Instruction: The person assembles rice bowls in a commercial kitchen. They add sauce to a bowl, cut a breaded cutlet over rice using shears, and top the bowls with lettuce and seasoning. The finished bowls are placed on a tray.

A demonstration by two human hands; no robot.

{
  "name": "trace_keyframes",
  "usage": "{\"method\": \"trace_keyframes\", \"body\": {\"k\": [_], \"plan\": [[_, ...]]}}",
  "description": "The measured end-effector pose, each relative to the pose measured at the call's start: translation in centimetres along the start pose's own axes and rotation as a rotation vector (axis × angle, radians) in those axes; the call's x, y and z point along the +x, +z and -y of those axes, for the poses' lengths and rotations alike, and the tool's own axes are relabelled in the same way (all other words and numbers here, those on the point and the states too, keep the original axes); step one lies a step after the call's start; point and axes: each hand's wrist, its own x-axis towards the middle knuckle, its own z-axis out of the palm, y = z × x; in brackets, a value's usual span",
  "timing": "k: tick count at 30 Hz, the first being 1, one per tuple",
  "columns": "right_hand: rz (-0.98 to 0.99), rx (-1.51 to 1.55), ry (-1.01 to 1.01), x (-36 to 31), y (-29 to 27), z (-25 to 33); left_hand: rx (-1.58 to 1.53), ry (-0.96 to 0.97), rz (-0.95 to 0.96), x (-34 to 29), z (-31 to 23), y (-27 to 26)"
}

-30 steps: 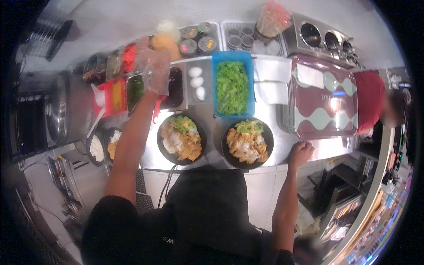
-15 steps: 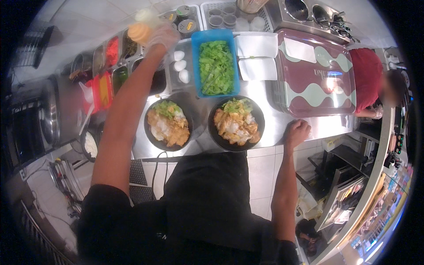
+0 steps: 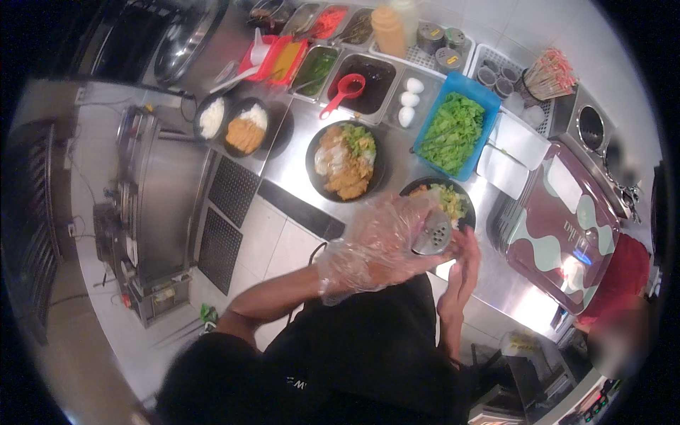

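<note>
My left hand (image 3: pixel 379 237), in a clear plastic glove, is wrapped around a shaker (image 3: pixel 433 235). The shaker is tilted so that its metal lid with holes faces up toward me. Close against its right side is my bare right hand (image 3: pixel 462 273), fingers stretched out; whether they touch the shaker I cannot tell. Under the hands sits a dark bowl of food with shredded lettuce (image 3: pixel 453 202), partly hidden. Left of it stands another dark bowl with fried pieces (image 3: pixel 345 177), white sauce and lettuce.
Beyond the bowls are a blue lettuce tub (image 3: pixel 464 166), eggs (image 3: pixel 407 100), a red ladle (image 3: pixel 350 86) in dark sauce, and an orange squeeze bottle (image 3: pixel 388 32). Two smaller bowls (image 3: pixel 246 134) stand at left. Stacked trays (image 3: pixel 559 234) and a person in red (image 3: pixel 623 276) are at right.
My left hand has come back from the bottles and shakers and now holds a shaker over the right bowl. My right hand has left the counter edge and joined it. The view has turned.
</note>
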Motion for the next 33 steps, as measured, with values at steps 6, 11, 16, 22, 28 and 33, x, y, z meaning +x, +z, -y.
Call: {"method": "trace_keyframes", "body": {"k": [6,11,16,22,28,33], "plan": [[0.215,0.061,0.268,2.1,-0.7,-0.7,-0.440,-0.138,-0.122,-2.1,0.5,7.4],[-0.093,-0.107,0.135,0.7,-5.1,-3.8,-0.247,-0.110,-0.199,-0.6,1.8,9.1],[-0.466,-0.432,0.187,-3.7,-13.1,-13.0,0.137,0.201,-0.304,1.4,2.3,8.9],[-0.603,-0.687,0.089,-4.3,-15.4,-18.9,0.243,0.282,-0.223,3.4,5.2,12.6],[-0.642,-0.752,0.111,-4.6,-15.2,-19.5,0.242,0.313,-0.268,3.3,5.8,13.0],[-0.656,-0.772,0.064,-4.2,-15.2,-19.8,0.350,0.262,-0.315,2.9,7.2,11.6]]}}
